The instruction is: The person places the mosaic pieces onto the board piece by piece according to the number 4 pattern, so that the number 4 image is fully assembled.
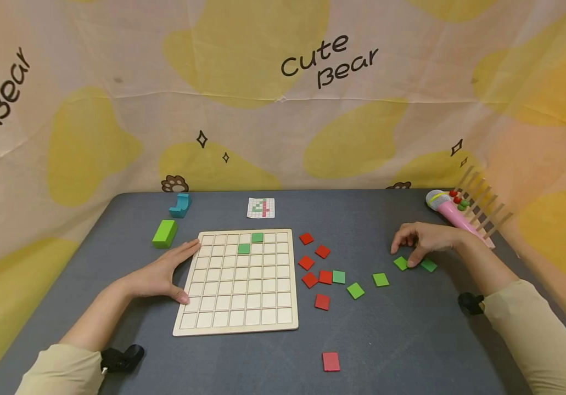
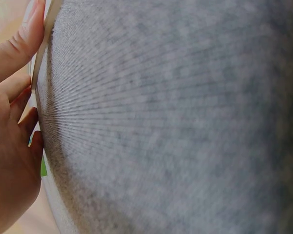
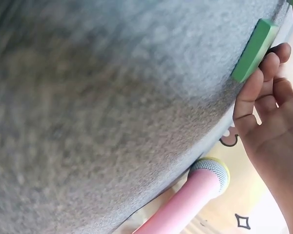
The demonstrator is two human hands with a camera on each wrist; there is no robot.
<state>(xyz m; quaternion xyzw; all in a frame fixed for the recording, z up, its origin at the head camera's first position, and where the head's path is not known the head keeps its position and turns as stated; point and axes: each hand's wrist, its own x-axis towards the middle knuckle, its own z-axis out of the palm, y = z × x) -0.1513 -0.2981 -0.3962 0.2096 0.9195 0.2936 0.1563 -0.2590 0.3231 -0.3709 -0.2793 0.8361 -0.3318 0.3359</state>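
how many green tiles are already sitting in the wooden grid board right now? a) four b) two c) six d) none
b: the head view shows just two green tiles set in the upper cells of the grid board, with every other cell bare, while the left hand rests against the board's left edge.

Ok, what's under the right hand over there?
The right hand rests its curled fingertips on a green tile lying on the grey table. A second green tile shows beside it. Anything beneath the palm is hidden.
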